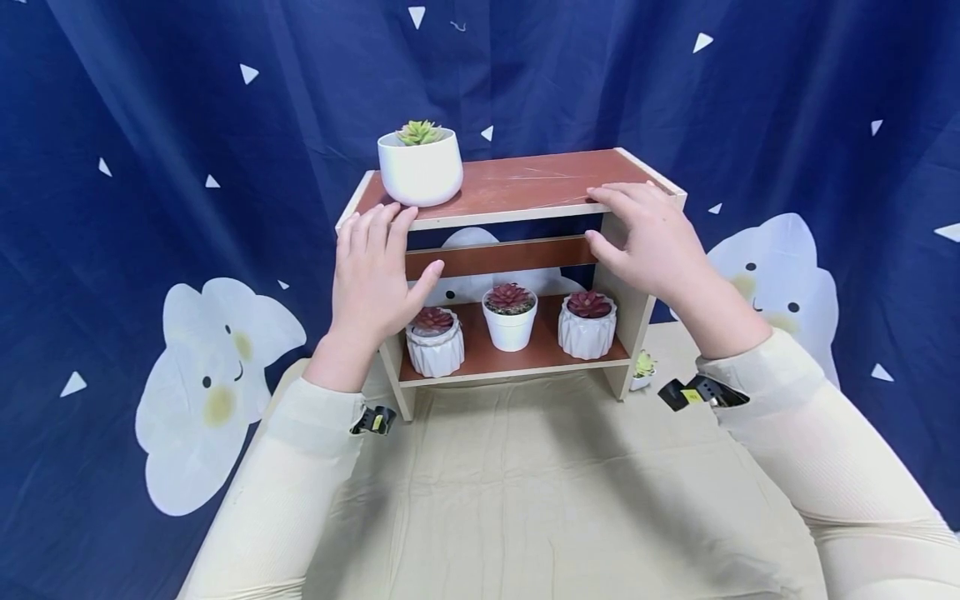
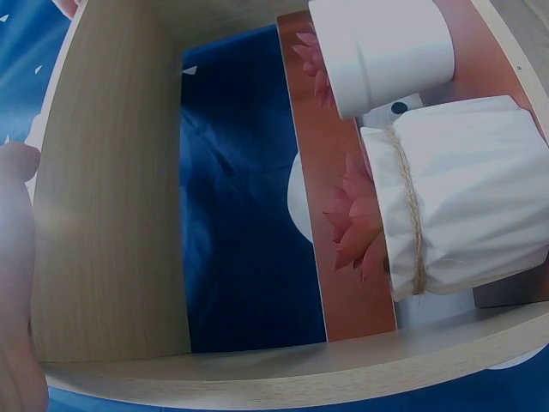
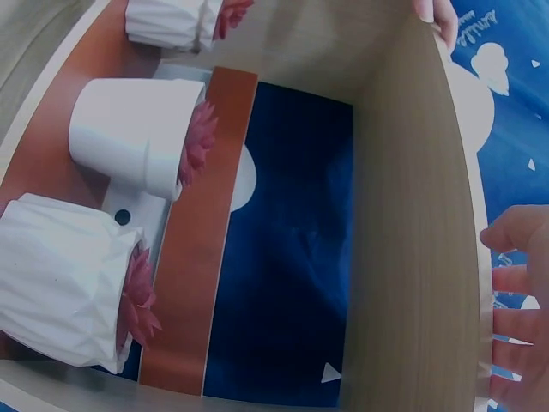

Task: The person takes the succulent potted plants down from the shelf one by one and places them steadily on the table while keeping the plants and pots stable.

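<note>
A small two-tier shelf [image 1: 525,179] with a reddish-brown top and pale wooden sides stands in front of both hands. Along its front top edge, at the left, my left hand [image 1: 372,279] has its fingers extended and thumb apart. My right hand [image 1: 654,237] is at the top right corner, fingers relaxed over the edge. Behind the left fingertips, a round white pot [image 1: 422,175] with a green succulent sits on top. On the lower board are a left faceted pot [image 1: 437,354], a smooth middle pot [image 1: 511,330] and a right faceted pot [image 1: 588,335], all white with dark red succulents.
Beside the shelf's right leg, a small white pot with a yellow-green succulent [image 1: 642,368] is partly hidden. The shelf stands on a table with a beige cloth [image 1: 495,500]. A dark blue curtain [image 1: 315,100] with white triangles and cloud figures hangs behind.
</note>
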A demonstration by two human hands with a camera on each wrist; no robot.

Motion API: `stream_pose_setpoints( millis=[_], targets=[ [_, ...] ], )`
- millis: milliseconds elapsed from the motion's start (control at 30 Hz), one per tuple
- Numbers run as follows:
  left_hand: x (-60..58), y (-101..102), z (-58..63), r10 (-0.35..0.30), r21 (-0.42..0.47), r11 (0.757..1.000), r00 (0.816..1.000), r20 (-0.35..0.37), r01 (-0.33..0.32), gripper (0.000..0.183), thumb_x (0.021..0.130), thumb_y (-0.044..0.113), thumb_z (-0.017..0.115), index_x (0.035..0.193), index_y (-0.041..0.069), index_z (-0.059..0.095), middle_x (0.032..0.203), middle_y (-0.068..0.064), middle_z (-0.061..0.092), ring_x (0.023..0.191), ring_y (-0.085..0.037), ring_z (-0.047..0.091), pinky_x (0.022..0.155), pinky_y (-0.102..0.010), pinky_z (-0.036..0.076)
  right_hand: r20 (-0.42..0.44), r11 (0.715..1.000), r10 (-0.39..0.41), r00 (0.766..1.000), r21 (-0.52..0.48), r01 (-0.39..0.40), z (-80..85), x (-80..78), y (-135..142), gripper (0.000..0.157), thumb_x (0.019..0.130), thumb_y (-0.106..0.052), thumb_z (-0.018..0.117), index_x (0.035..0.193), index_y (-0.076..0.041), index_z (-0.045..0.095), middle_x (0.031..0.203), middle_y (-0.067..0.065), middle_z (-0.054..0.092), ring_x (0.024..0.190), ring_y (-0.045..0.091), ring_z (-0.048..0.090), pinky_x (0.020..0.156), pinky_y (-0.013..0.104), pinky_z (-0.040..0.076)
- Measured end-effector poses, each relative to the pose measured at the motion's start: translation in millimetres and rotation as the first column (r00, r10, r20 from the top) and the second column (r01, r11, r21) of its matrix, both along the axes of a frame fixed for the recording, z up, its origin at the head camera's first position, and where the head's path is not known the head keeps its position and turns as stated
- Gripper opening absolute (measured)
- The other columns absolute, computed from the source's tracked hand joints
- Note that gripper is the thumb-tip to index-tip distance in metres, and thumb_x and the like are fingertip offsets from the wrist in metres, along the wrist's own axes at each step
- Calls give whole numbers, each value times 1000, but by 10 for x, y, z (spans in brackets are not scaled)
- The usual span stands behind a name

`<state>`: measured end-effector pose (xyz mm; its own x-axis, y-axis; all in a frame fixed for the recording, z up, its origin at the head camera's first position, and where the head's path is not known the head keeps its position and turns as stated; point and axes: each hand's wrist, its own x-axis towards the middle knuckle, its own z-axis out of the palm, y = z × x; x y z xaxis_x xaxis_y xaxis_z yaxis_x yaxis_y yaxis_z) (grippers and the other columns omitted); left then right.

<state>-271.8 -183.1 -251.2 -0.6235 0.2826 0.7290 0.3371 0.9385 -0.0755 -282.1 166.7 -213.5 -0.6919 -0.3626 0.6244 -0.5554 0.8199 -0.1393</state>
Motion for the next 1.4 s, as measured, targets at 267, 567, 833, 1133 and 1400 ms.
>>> stream_pose_setpoints(
  millis=[267,567,833,1133,1400],
  targets=[
    [2,-4,3,6,-4,1000,1000,6,-6,77,93,61,43,153,12,36,153,-13,39,141,-31,31,121,-45,11,-15,1000,11,1000,23,-10,-19,-35,-11,53,95,-29,62,142,-6,55,146,18,52,140,35,40,122,42,16],
    [13,0,14,2,-3,1000,1000,6,-2,77,93,60,44,152,11,37,153,-13,39,141,-32,31,121,-46,12,-8,1000,1,1000,19,-1,-25,-38,-3,52,95,-30,62,142,-10,56,148,15,51,140,35,40,116,51,30],
    [-4,-4,4,2,-6,1000,1000,-1,-2,77,93,61,43,152,12,37,152,-13,39,140,-32,32,121,-46,12,-13,1000,5,1000,-1,-5,-35,-42,-11,51,94,-30,63,141,-9,58,147,15,52,140,34,42,115,51,31],
    [-20,-6,-7,-13,0,1000,1000,-17,13,77,93,61,42,151,11,38,151,-14,40,139,-32,32,120,-46,13,-21,1000,-4,1000,-10,4,-57,-53,-3,50,94,-29,62,141,-10,58,147,13,52,140,32,42,114,52,33],
    [-8,-9,6,11,-9,1000,1000,25,-11,75,95,59,43,153,12,36,154,-13,38,142,-32,30,121,-46,9,-33,1000,3,999,-20,-3,-71,-59,-3,51,93,-28,63,141,-10,58,147,14,52,139,33,43,113,52,33]
  ],
)
